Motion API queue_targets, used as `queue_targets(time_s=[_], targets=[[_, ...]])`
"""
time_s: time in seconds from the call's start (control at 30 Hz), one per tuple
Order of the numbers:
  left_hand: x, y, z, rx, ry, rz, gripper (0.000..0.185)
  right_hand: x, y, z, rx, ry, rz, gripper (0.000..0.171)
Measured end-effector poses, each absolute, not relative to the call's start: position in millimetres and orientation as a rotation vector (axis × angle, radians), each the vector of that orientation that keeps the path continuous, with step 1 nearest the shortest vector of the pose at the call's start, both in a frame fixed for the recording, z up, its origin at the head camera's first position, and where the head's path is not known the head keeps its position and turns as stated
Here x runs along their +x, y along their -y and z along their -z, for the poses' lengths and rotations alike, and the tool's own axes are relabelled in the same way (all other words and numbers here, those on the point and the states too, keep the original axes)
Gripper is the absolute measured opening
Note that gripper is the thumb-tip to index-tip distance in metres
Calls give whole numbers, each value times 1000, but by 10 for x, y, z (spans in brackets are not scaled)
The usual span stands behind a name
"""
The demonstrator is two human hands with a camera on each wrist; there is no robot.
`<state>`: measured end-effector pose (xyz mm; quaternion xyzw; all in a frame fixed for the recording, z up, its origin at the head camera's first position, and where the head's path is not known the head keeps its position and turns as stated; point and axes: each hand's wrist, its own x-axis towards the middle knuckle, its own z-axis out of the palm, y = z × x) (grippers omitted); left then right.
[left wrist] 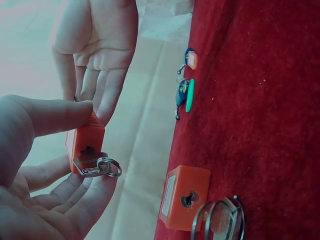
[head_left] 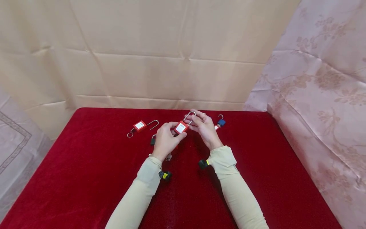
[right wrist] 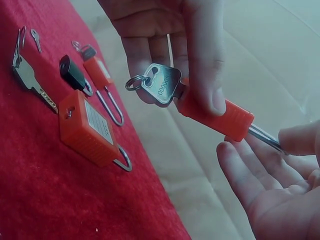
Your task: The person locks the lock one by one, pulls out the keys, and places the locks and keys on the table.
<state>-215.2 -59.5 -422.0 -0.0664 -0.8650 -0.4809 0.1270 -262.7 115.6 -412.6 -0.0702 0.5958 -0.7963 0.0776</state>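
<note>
- Red velvet covers the bench (head_left: 85,178); taking the held padlock (head_left: 181,127) as landmark, wide bare cloth lies to its left and toward the near edge, while the far edge runs just behind it.
- Left of the held padlock a second red padlock (head_left: 140,125) lies flat, shackle swung open, well apart from both hands.
- Left hand (head_left: 166,140) grips the held padlock's body between thumb and curled fingers, lifted off the cloth.
- Right hand (head_left: 204,127) pinches the shackle (head_left: 188,117) at the padlock's upper right end.
- Only the wrist views show a key (right wrist: 161,86) with a ring seated in the padlock's base; the head view hides it behind the left hand.
- Right of the held padlock, near the far edge, a blue-tagged key (head_left: 221,121) lies just beyond the right hand's knuckles.
- Below the landmark, a black key fob (head_left: 153,140) sits beside the left hand.
</note>
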Motion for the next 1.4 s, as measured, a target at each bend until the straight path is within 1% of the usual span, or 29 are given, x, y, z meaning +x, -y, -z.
queue_targets(time_s=[0.5,1.13,1.4], targets=[[-2131,637,4258,-211,2456,1351,42,-2647,-1113,4146,-167,-1787,2347,38],[-2136,654,4250,-191,2453,1360,43,-2631,-1089,4202,-196,-1887,2249,38],[-2138,660,4233,-174,2429,1342,40,-2619,-1091,4202,-209,-1920,2179,39]])
